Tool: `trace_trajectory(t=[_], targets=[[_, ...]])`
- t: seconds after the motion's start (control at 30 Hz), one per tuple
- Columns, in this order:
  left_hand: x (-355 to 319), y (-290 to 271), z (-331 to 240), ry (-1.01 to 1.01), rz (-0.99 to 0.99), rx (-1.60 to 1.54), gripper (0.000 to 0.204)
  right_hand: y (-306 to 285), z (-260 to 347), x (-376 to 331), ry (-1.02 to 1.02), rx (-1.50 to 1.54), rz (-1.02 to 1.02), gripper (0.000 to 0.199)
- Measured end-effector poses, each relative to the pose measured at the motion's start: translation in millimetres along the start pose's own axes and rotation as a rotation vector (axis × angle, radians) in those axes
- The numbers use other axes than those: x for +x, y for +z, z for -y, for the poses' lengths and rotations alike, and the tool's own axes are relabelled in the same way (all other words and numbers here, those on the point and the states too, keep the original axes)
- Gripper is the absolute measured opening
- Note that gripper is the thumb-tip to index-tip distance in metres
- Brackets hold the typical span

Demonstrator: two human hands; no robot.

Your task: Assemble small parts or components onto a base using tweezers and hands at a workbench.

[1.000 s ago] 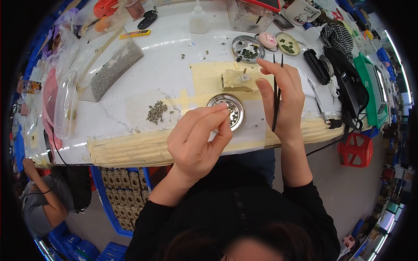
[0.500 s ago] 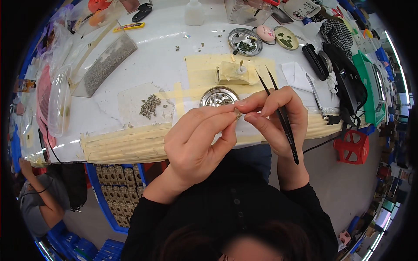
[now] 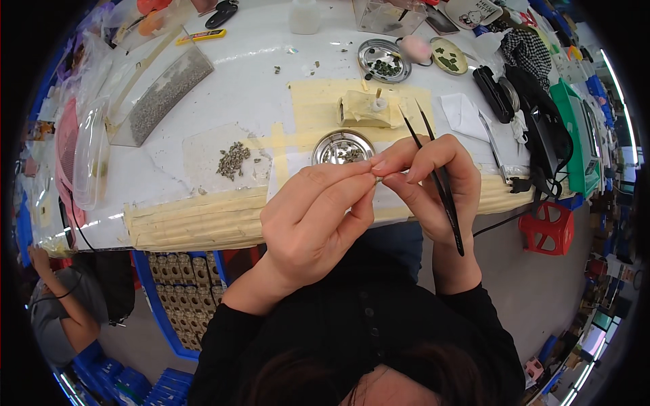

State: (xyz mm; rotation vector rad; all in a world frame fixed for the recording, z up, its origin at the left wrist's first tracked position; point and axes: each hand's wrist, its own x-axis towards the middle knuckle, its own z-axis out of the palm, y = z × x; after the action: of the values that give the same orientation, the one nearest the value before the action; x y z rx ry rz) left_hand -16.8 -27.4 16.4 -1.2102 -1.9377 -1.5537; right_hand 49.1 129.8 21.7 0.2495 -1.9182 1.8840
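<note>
My left hand [image 3: 315,210] and my right hand [image 3: 441,179] meet in front of me, thumbs and forefingers pinched together around something tiny. The fingertips hide most of it; only a small pale bit shows between them. Tucked in my right hand are slim black tweezers [image 3: 454,220], their tips pointing away from me and apart. Just beyond my left fingertips stands a round metal dish [image 3: 315,149] with several small greyish metal pieces [image 3: 349,155] in it. Behind the dish sits a tape-wrapped block [image 3: 359,112] with a short peg upright on it.
To the left lie a heap of small grey pieces [image 3: 233,160] and a clear container [image 3: 169,98] of grey granules. Two dishes of dark green pieces [image 3: 384,68] stand farther back. Metal tweezers [image 3: 493,145] rest at right. Below the table's taped edge is a blue crate [image 3: 145,291].
Both hands remain together and have shifted slightly right. The fingertips have drawn closer, covering more of the tiny piece. The tweezers stay in my right hand.
</note>
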Motion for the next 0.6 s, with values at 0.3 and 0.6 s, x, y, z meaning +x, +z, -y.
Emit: trace_trajectory(t=[0.3,0.6], targets=[[-0.4,-0.1,0.0,0.002,0.009,-0.006,0.020,-2.0,-0.2,0.0,-0.019,-0.031,0.019,0.016],[-0.4,0.5,0.1,-0.001,0.007,-0.006,0.020,-3.1,0.4,0.1,-0.027,-0.058,0.030,0.016]])
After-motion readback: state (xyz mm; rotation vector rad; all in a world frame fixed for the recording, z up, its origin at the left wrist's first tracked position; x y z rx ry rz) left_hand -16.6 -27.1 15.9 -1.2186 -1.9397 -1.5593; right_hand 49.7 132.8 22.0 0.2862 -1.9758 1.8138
